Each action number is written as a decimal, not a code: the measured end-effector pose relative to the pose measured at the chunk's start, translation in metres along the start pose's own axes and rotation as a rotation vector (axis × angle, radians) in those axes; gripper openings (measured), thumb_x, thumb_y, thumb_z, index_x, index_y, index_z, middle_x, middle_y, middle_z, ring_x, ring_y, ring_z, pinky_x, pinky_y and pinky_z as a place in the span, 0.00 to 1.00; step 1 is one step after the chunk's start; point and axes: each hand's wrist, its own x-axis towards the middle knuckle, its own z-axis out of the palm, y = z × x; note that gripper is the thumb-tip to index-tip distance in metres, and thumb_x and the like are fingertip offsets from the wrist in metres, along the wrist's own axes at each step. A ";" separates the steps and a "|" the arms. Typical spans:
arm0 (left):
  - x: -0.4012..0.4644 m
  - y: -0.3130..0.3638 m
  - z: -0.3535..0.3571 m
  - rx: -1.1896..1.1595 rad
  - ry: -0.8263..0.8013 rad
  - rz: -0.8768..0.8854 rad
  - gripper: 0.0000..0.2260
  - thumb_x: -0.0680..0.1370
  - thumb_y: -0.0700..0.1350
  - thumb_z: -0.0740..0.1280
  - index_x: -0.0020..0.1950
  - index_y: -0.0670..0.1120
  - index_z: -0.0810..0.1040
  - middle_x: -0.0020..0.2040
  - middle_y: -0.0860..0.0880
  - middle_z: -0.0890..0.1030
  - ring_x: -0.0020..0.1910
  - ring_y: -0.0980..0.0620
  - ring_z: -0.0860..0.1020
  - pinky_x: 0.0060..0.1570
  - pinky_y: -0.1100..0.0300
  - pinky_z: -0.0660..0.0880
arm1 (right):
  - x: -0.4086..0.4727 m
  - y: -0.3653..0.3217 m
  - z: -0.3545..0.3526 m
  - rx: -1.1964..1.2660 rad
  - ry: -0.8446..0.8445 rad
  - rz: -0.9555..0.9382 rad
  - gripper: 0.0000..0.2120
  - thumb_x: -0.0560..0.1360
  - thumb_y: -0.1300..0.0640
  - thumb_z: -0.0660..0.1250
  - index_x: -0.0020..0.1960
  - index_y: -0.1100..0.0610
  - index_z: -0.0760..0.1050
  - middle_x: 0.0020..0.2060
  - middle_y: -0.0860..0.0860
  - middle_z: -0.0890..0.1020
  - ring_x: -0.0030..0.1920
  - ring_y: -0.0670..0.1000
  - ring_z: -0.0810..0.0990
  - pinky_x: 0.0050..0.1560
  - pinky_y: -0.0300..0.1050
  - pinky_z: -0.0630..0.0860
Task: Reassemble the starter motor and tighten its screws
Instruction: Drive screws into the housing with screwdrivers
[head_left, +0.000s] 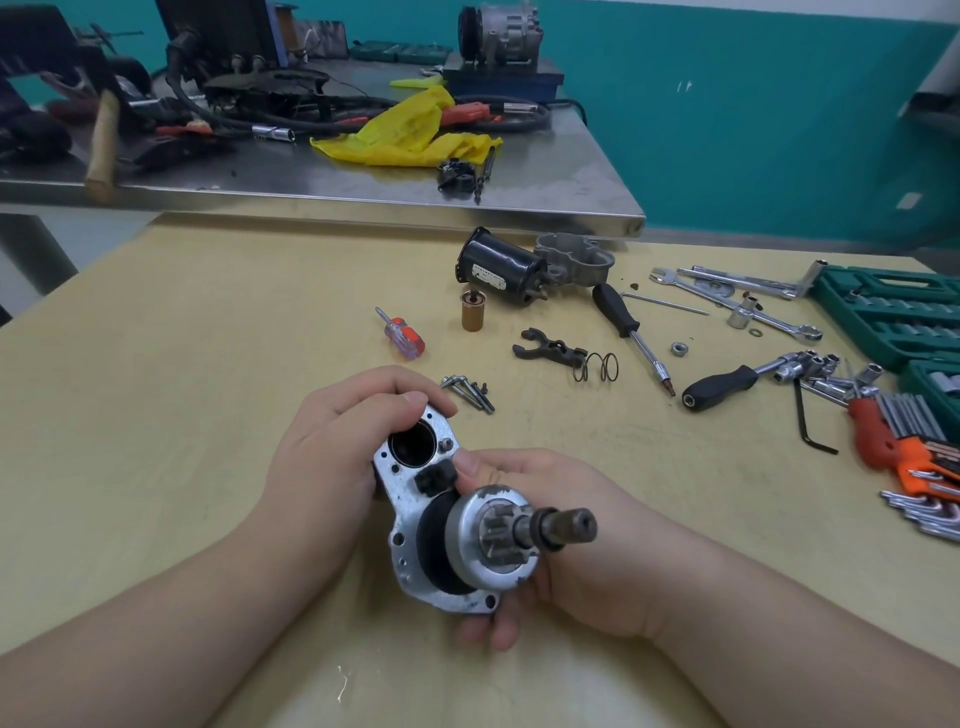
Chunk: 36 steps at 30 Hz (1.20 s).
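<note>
I hold the starter motor's grey metal housing (410, 514) above the table near its front, its pinion gear and shaft (524, 530) pointing right. My left hand (337, 447) grips the housing's upper end. My right hand (550, 525) grips the lower end, thumb on the plate by a black insert. On the table lie the black solenoid (498, 270), a cast nose cover (574, 257), a brass plunger (472, 310), a black fork lever (548, 353), a spring (597, 368) and several screws (470, 392).
A small orange screwdriver (402, 335), a black-handled driver (631, 332), spanners (737, 296), a ratchet (727, 387), hex keys (914, 447) and a green socket case (898, 312) lie to the right. A cluttered steel bench (332, 176) stands behind.
</note>
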 end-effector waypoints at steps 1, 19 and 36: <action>0.000 0.000 0.000 0.004 0.002 0.003 0.11 0.72 0.47 0.68 0.47 0.42 0.85 0.35 0.36 0.80 0.32 0.43 0.78 0.32 0.55 0.73 | 0.001 0.000 0.000 -0.009 0.017 0.007 0.09 0.78 0.42 0.73 0.43 0.41 0.89 0.37 0.50 0.88 0.28 0.53 0.85 0.24 0.45 0.81; -0.002 -0.002 0.001 0.032 -0.039 -0.001 0.15 0.77 0.49 0.67 0.46 0.36 0.83 0.40 0.32 0.77 0.31 0.47 0.76 0.28 0.61 0.73 | 0.008 0.005 -0.009 -0.060 0.098 -0.021 0.17 0.74 0.40 0.75 0.50 0.53 0.89 0.34 0.52 0.87 0.29 0.51 0.85 0.26 0.42 0.80; 0.007 -0.003 0.002 0.083 -0.071 -0.003 0.13 0.77 0.49 0.68 0.44 0.39 0.83 0.39 0.35 0.80 0.34 0.44 0.78 0.29 0.59 0.75 | 0.012 0.003 -0.030 -0.708 0.342 -0.183 0.15 0.80 0.36 0.71 0.55 0.46 0.85 0.38 0.45 0.87 0.37 0.45 0.86 0.40 0.50 0.84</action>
